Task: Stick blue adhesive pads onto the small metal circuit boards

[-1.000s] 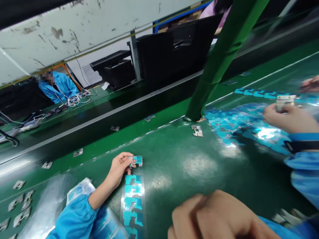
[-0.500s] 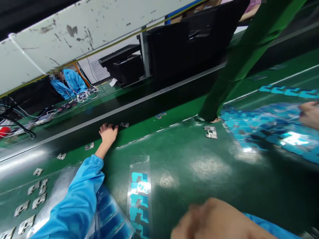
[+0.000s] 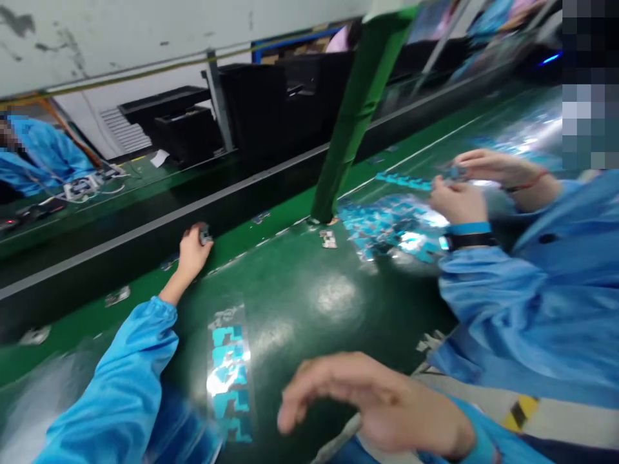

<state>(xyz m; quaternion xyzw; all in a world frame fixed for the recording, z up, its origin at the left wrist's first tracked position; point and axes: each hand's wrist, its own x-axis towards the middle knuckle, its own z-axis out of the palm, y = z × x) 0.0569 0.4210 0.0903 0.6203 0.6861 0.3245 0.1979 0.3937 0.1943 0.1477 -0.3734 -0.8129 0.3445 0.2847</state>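
Where the left hand (image 3: 192,253) was empty, perhaps a small board (image 3: 206,235)

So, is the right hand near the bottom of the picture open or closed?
Open. The right hand has its fingers spread apart, and it holds nothing that I can see.

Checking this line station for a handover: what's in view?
Conveyor belt: one, green, across the middle of the view.
Film strip: one, teal on clear backing, on the near belt.
Film pile: one, shiny teal, on the belt beside the post.
Metal boards: several, silver, scattered along the belt.
Post: one, green, at the belt's far edge.
Cases: several, black, beyond the belt.
Co-workers: two, blue gowns, at right and far left.
Left hand: one, blue sleeve, gripping a small part.
Right hand: one, blue sleeve, open.
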